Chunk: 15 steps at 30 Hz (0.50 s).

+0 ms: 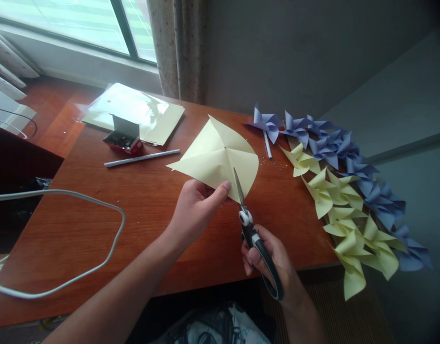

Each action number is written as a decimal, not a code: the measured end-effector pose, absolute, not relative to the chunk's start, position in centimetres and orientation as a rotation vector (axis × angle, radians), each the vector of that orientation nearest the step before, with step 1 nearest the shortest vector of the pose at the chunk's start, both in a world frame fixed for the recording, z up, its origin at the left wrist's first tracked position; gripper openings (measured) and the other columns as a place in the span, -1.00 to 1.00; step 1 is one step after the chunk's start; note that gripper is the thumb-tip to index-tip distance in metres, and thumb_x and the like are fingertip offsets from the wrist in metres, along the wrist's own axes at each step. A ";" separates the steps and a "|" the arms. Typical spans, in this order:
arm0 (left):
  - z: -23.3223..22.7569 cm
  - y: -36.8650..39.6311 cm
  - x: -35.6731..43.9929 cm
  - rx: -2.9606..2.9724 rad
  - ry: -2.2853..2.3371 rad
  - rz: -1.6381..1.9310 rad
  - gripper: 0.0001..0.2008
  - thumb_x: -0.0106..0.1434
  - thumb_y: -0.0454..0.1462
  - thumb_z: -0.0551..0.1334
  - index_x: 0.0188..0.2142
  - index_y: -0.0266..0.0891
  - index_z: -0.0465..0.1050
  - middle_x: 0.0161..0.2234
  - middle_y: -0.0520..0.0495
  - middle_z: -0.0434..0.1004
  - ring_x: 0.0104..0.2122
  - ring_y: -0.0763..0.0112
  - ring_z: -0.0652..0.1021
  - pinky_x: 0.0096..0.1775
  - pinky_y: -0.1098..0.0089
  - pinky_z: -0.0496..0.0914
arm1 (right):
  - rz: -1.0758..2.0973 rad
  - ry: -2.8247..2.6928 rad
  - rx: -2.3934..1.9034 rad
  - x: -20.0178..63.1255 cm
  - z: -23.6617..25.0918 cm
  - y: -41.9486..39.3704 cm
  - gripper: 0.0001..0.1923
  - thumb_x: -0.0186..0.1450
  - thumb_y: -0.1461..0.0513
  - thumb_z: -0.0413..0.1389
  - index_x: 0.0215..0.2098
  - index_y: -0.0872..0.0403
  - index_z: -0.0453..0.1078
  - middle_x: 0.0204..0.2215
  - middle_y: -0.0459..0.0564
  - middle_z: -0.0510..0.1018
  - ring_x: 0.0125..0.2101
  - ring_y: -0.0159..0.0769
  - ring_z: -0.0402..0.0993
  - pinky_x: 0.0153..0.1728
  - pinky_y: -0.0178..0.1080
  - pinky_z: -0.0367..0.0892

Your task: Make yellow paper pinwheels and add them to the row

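The left hand (194, 203) pinches the near edge of a pale yellow paper sheet (216, 155), thumb on top and fingers beneath, holding it raised just above the wooden table (98, 224). The right hand (268, 258) is closed around the black handles of a pair of scissors (252, 229); their blades point up and away, nearly together, cutting into the sheet's lower edge just right of the left thumb. The sheet shows fold creases that meet at its middle. So the paper lies between and just beyond both hands, the left touching it, the right reaching it only through the blades.

Further out, a white stick (143, 158) lies on the table to the left of the sheet, with a small open red box (124, 136) and a clear packet of paper (134, 112) behind it. Along the right edge runs a row of yellow pinwheels (344, 210) beside blue pinwheels (331, 141). A white cable (80, 200) loops across the near left.
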<state>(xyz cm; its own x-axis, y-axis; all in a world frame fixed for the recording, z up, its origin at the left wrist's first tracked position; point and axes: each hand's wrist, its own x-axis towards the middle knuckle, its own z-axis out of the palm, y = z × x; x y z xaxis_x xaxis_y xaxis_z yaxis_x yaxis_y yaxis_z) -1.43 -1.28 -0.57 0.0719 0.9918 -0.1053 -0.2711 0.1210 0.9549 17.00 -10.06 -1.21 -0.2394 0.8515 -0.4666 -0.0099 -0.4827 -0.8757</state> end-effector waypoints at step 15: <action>-0.3 -1.2 -1.4 0.963 1.090 1.183 -0.77 0.24 -0.19 0.36 -0.46 -0.31 0.56 -0.54 -0.04 0.60 -0.49 0.37 0.59 -0.43 0.47 0.42 | 1.795 -1.020 -1.395 16.9 -1.0 -10.0 -0.50 0.20 -0.13 0.29 -0.28 0.08 0.29 -0.52 -0.18 0.33 -0.58 -0.47 0.32 -0.53 -0.36 0.18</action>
